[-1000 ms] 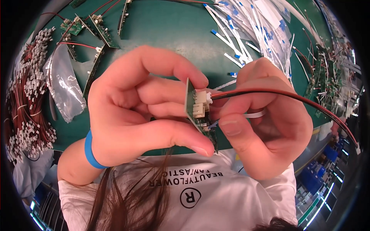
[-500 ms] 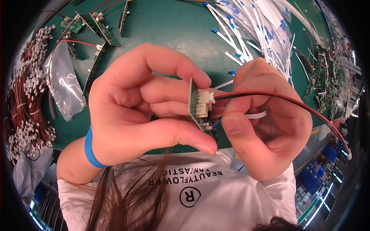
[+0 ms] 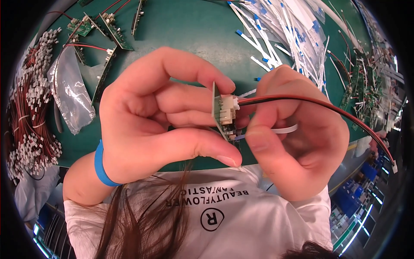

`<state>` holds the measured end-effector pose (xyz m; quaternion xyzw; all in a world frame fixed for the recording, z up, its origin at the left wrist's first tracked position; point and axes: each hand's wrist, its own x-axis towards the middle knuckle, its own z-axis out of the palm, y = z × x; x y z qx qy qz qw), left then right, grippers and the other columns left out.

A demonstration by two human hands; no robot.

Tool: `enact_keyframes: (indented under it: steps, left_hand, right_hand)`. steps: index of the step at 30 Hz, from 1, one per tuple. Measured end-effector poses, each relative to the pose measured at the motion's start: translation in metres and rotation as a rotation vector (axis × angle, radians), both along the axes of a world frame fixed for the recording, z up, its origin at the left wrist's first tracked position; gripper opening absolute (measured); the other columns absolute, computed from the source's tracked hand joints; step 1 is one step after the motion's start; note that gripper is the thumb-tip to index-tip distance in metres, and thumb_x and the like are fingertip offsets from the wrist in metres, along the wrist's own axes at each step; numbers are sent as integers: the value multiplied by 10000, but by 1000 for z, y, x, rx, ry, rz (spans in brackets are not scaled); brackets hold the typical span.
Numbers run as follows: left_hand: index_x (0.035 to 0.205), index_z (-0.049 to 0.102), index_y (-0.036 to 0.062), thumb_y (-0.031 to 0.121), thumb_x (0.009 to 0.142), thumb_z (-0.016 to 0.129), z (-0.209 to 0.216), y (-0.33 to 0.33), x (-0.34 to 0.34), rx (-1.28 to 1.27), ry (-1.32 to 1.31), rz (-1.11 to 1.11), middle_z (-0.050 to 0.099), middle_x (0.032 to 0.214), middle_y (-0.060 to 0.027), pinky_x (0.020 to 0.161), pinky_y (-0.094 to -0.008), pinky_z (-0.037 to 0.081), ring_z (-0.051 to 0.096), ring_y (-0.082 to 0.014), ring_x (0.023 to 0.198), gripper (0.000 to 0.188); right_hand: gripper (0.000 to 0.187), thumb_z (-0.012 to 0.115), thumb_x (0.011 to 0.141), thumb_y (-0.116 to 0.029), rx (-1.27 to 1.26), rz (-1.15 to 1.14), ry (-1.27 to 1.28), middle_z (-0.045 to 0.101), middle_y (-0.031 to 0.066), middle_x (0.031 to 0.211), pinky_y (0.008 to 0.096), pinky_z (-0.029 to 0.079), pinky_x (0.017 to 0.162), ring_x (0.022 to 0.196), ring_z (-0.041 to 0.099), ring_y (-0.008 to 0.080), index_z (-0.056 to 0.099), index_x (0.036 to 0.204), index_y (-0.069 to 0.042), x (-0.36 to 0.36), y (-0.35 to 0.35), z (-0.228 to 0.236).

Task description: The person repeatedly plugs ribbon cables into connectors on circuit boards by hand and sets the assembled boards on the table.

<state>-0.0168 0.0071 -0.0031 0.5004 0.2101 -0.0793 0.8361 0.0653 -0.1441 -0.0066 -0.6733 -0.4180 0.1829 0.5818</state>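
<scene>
My left hand [image 3: 142,110] grips a small green circuit board [image 3: 216,105] on edge, between its thumb below and fingers above. White connectors [image 3: 227,108] on the board face right. From the upper connector a red and black cable [image 3: 297,98] arches over my right hand, its white end plug [image 3: 394,166] hanging free. My right hand [image 3: 297,134] pinches a white flat ribbon cable [image 3: 286,129] between thumb and forefinger. The ribbon's blue tip [image 3: 239,137] touches the small connector at the board's lower end; whether it sits inside cannot be made out.
On the green table [image 3: 185,32], bundled red-black cables [image 3: 32,108] lie left beside a clear plastic bag [image 3: 74,90]. Several circuit boards [image 3: 114,32] stand behind them. Loose ribbon cables [image 3: 276,30] are heaped at the back right, with more boards [image 3: 366,82] further right.
My right hand has shifted slightly left toward the board, and its thumb has moved a little. More of the ribbon shows. The board has tilted slightly in my left hand.
</scene>
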Motion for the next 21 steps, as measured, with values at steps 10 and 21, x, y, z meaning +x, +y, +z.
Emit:
enact_keyframes:
  steps: [10, 21]
  left_hand:
    - [909, 421, -12, 89, 444, 795, 0, -2, 0, 34, -2, 18, 537, 653, 9, 548, -143, 313, 452, -29, 608, 605]
    - [910, 422, -7, 107, 445, 796, -1, -1, 0, 29, -13, 2, 543, 669, 9, 552, -140, 317, 458, -26, 620, 608]
  right_hand:
    - [130, 577, 608, -7, -54, -5, -2, 441, 50, 613, 231, 273, 509, 580, 361, 135, 460, 658, 19, 0, -1, 4]
    - [118, 565, 633, -10, -79, -6, -6, 468, 56, 620, 226, 290, 521, 583, 371, 126, 470, 691, 30, 0, -2, 5]
